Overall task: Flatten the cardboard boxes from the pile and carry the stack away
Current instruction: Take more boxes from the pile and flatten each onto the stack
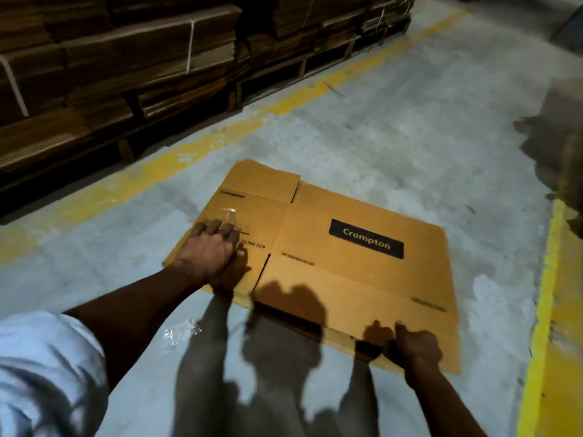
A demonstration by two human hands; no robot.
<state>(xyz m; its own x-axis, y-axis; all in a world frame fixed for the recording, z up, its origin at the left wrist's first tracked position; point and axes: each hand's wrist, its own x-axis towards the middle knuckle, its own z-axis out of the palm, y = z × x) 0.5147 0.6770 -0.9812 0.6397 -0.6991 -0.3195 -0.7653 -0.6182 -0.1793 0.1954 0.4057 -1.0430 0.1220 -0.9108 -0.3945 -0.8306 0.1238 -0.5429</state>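
I've got the flattened cardboard box (331, 260) lying on the floor (410, 137), my left hand (209, 250) pressing its left panel down, my right hand (416, 348) seemingly gripping the near edge, probably to square it.

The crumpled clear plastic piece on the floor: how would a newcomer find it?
Start from the flattened Crompton box on the grey floor. Near its left corner, beside the left forearm, lies the plastic scrap. Alone there, it is transparent and glinting.
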